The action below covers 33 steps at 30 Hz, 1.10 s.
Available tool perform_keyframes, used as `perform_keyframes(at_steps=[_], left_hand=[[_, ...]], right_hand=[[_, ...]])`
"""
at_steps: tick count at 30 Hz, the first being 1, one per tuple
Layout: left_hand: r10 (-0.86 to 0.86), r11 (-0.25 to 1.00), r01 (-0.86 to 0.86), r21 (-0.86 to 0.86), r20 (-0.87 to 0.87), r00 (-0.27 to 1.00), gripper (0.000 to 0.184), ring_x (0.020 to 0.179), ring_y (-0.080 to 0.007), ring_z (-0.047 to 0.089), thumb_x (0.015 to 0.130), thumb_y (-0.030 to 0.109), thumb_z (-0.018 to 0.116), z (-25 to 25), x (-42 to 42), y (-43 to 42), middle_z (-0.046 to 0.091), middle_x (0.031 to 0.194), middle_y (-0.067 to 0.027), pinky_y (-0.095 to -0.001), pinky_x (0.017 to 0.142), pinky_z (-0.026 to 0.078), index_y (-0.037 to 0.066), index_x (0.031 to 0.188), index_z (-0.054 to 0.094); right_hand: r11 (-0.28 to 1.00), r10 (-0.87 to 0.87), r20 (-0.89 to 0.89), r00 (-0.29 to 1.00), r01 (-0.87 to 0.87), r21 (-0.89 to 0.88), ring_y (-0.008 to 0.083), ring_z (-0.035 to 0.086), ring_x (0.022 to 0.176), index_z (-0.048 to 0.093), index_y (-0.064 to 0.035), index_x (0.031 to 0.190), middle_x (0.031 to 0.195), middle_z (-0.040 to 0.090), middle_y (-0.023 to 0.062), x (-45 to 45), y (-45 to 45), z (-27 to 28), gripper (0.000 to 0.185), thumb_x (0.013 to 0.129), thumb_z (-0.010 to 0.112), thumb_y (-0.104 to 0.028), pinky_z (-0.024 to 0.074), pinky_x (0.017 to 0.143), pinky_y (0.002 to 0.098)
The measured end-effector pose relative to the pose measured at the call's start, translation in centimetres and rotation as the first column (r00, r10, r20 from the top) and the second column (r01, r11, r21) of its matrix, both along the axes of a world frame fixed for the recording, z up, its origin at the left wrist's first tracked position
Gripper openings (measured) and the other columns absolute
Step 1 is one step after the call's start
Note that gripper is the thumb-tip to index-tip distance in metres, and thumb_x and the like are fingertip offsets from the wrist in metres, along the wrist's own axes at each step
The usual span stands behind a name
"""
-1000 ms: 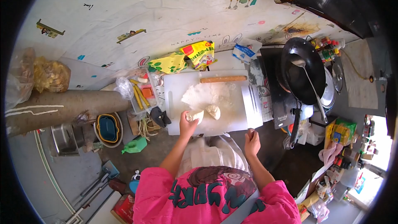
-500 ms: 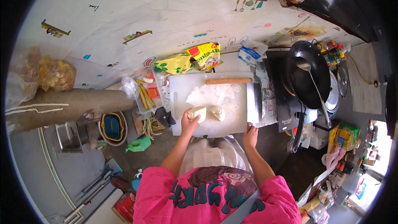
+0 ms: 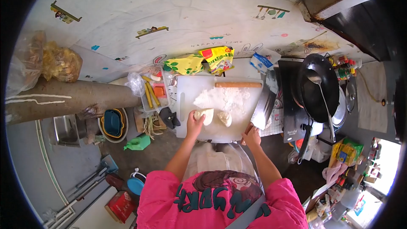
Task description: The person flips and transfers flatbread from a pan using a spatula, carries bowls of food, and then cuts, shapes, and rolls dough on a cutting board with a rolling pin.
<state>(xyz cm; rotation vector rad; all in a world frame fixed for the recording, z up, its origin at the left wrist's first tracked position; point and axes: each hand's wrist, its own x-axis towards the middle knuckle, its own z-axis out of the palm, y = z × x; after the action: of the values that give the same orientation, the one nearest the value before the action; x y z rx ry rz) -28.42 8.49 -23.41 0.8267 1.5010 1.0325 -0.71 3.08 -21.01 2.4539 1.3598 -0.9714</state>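
A wide-bladed kitchen knife [image 3: 263,109] is held by its handle in my right hand [image 3: 252,136], its blade slanting over the right edge of the white cutting board [image 3: 185,121]. My left hand [image 3: 195,123] grips a pale lump of dough [image 3: 206,116] at the board's left front. Just right of it lies a second piece of dough [image 3: 224,118], untouched. White flour [image 3: 220,98] is spread across the board behind both pieces. Along the far edge rests a wooden rolling pin [image 3: 238,85].
Yellow bags [image 3: 218,58] stand against the wall behind the board. Left of it is a clear plastic bin [image 3: 164,97] with several items inside. To the right, a black wok [image 3: 318,89] holding a ladle [image 3: 321,91] sits on the stove [image 3: 291,123].
My right hand has lifted the knife from beside the board and brought it leftward, tilting the blade. My left hand stays on the dough. The view has shifted slightly.
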Motion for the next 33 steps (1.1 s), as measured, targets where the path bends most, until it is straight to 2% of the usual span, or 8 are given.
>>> perform_keyframes(at_steps=[5,9,13,16,22,28,31,33], left_hand=[[-0.053,0.983,0.121,0.137,-0.418,0.907,0.043,0.090,-0.0273,0.057,0.078,0.022,0.070,-0.1,0.7,3.5,0.057,0.101,-0.0165,-0.0349,0.079,0.046,-0.003,0.110,0.054],[-0.106,0.989,0.136,0.067,-0.335,0.936,0.048,0.093,-0.0298,0.056,0.077,0.023,0.070,-1.0,1.8,6.8,0.057,0.101,-0.0177,-0.0366,0.084,0.044,-0.003,0.114,0.054],[-0.088,0.984,0.130,0.118,-0.306,0.948,0.051,0.101,-0.0335,0.054,0.078,0.017,0.067,-1.7,3.2,9.4,0.056,0.108,-0.0191,-0.0398,0.089,0.042,-0.002,0.121,0.048],[-0.238,0.950,0.313,0.014,-0.617,0.750,0.051,0.110,-0.0367,0.048,0.079,0.013,0.064,-1.3,3.6,10.4,0.051,0.119,-0.0215,-0.0424,0.095,0.037,-0.003,0.124,0.045],[-0.261,0.928,0.369,0.049,-0.623,0.738,0.056,0.115,-0.0407,0.041,0.079,0.009,0.061,-0.2,3.4,9.1,0.043,0.126,-0.0243,-0.0440,0.099,0.033,-0.004,0.128,0.038],[-0.041,0.911,0.332,0.247,-0.745,0.666,0.054,0.113,-0.0368,0.046,0.082,0.012,0.060,2.9,2.7,4.3,0.049,0.121,-0.0215,-0.0443,0.098,0.034,-0.003,0.130,0.038],[-0.178,0.980,0.198,0.037,-0.292,0.940,0.050,0.111,-0.0294,0.050,0.089,0.026,0.056,3.0,2.8,1.5,0.052,0.118,-0.0162,-0.0425,0.094,0.040,0.002,0.129,0.041],[-0.116,0.962,0.174,-0.212,0.260,0.959,0.048,0.109,-0.0248,0.052,0.093,0.036,0.049,3.7,3.2,0.9,0.053,0.117,-0.0126,-0.0400,0.090,0.044,0.004,0.128,0.043]], right_hand=[[0.978,0.086,-0.001,0.996,-0.085,-0.192,0.0321,0.058,0.105,0.046,0.0003,0.121,0.118,0.053,0.0207,0.6,1.2,1.7,0.070,0.074,0.065,-0.048,0.0486,0.085,0.0413],[0.901,0.238,-0.061,0.969,-0.244,-0.360,0.0310,0.063,0.095,0.058,-0.0049,0.112,0.102,0.064,0.0147,0.5,3.0,4.0,0.056,0.077,0.058,-0.049,0.0490,0.082,0.0411],[0.947,0.305,-0.033,0.952,-0.306,-0.099,0.0323,0.064,0.088,0.060,-0.0067,0.103,0.096,0.065,0.0145,-0.5,4.2,3.1,0.043,0.081,0.057,-0.043,0.0501,0.077,0.0415],[0.917,0.332,-0.183,0.925,-0.362,-0.168,0.0299,0.061,0.096,0.053,-0.0084,0.119,0.113,0.058,0.0149,-2.0,6.8,4.3,0.052,0.081,0.059,-0.043,0.0485,0.079,0.0449],[0.821,0.514,-0.080,0.854,-0.463,0.333,0.0295,0.052,0.107,0.042,-0.0173,0.130,0.118,0.046,0.0112,-6.3,7.5,3.8,0.061,0.077,0.067,-0.033,0.0480,0.081,0.0429],[0.889,0.435,-0.262,0.861,-0.366,0.275,0.0320,0.051,0.107,0.046,-0.0152,0.125,0.118,0.047,0.0143,-7.8,7.1,1.0,0.063,0.069,0.073,-0.014,0.0467,0.087,0.0411],[0.950,0.259,-0.497,0.828,-0.125,0.286,0.0315,0.051,0.107,0.048,-0.0092,0.121,0.113,0.051,0.0151,-7.1,7.2,1.5,0.061,0.066,0.075,-0.012,0.0469,0.086,0.0402],[0.970,0.117,-0.683,0.721,0.064,0.234,0.0315,0.051,0.105,0.050,-0.0065,0.116,0.107,0.054,0.0150,-6.9,7.2,3.1,0.058,0.065,0.076,-0.013,0.0467,0.085,0.0400]])
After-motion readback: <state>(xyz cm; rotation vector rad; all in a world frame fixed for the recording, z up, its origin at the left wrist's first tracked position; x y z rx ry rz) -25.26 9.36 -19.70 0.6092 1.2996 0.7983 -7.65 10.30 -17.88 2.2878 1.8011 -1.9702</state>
